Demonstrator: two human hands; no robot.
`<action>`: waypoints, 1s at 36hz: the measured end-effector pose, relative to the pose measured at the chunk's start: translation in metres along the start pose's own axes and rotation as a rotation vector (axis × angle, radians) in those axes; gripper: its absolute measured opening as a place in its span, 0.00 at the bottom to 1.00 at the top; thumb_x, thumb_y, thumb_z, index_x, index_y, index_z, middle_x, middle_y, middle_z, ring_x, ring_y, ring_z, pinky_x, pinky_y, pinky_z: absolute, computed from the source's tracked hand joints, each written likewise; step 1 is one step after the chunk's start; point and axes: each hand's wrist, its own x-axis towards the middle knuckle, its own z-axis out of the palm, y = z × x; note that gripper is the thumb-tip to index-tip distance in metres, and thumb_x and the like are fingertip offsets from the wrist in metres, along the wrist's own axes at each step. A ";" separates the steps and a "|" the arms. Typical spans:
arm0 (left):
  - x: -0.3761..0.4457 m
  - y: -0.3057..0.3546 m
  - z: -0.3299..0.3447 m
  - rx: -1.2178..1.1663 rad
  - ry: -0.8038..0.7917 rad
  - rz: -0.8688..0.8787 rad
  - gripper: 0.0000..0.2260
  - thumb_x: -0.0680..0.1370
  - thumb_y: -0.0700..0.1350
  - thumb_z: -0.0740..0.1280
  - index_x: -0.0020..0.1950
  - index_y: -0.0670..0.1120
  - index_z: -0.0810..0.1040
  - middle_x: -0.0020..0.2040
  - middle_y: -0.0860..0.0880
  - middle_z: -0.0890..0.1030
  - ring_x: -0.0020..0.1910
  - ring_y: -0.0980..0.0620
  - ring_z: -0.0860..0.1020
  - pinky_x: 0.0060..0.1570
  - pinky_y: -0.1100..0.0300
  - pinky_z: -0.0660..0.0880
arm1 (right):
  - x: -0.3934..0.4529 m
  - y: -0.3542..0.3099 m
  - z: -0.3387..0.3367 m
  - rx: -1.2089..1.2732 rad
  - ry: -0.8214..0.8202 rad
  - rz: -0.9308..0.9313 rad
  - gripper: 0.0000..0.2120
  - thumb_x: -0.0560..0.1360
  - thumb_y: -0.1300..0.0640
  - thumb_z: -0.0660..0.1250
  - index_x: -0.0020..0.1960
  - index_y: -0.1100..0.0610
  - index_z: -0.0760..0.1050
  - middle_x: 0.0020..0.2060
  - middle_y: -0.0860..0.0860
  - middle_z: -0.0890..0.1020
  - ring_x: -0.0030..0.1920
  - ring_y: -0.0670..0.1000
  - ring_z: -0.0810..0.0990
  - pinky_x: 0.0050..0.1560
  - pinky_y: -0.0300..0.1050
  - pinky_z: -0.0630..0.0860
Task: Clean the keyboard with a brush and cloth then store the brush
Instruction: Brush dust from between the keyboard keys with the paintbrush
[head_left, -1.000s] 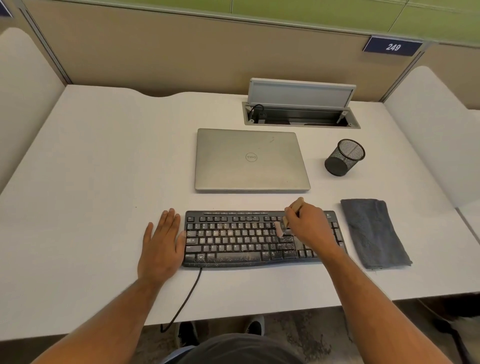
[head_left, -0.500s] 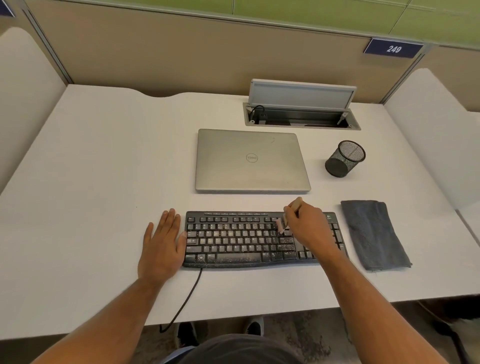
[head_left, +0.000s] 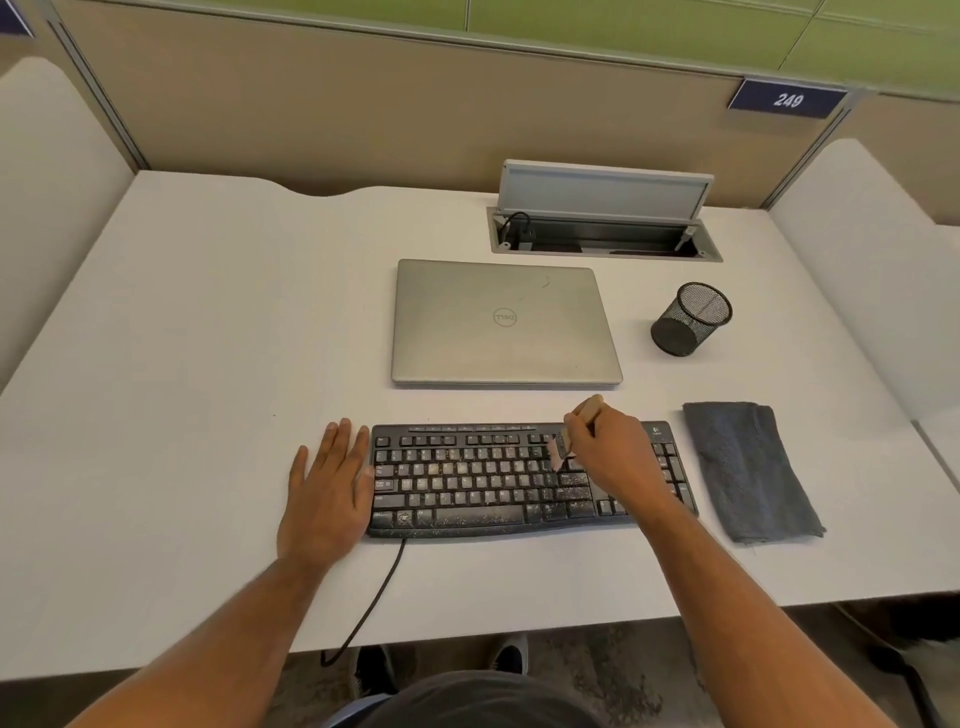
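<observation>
Over the keyboard (head_left: 467, 478), right-hand fingers (head_left: 582, 434) gripping the brush (head_left: 563, 449) have shifted it slightly upward; left hand (head_left: 324, 499) stays flat.

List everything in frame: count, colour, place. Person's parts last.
keyboard: 1, black, dusty, front centre of desk, cable off front edge
brush: 1, tan handle, pale bristles on the keyboard's right-hand keys
cloth: 1, dark grey, folded, right of keyboard
laptop: 1, silver, closed, behind keyboard
pen cup: 1, black mesh, right of laptop
cable box: 1, grey, lid up, back of desk
number sign: 1, navy, 249, on partition
desk: 1, white
left hand: flat on desk, touching keyboard's left end
right hand: grip shut on brush
</observation>
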 end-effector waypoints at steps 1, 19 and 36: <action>0.000 0.000 0.000 0.002 -0.002 -0.001 0.29 0.84 0.57 0.39 0.84 0.50 0.53 0.84 0.50 0.53 0.83 0.54 0.47 0.80 0.45 0.47 | -0.001 0.000 0.000 0.013 -0.002 -0.001 0.17 0.86 0.48 0.59 0.44 0.56 0.77 0.35 0.50 0.82 0.36 0.48 0.80 0.36 0.44 0.72; 0.000 0.001 0.000 0.016 -0.017 -0.001 0.28 0.83 0.55 0.41 0.83 0.51 0.56 0.84 0.49 0.54 0.83 0.52 0.48 0.80 0.44 0.47 | -0.002 0.000 0.003 -0.024 -0.053 -0.024 0.18 0.85 0.49 0.60 0.44 0.56 0.80 0.34 0.50 0.84 0.38 0.51 0.84 0.40 0.48 0.80; 0.000 0.002 -0.002 0.031 -0.028 -0.005 0.29 0.83 0.56 0.40 0.83 0.51 0.57 0.84 0.49 0.53 0.83 0.52 0.48 0.80 0.43 0.48 | -0.004 -0.009 0.007 0.133 -0.012 -0.065 0.12 0.85 0.48 0.62 0.48 0.50 0.81 0.36 0.45 0.84 0.40 0.46 0.84 0.44 0.43 0.80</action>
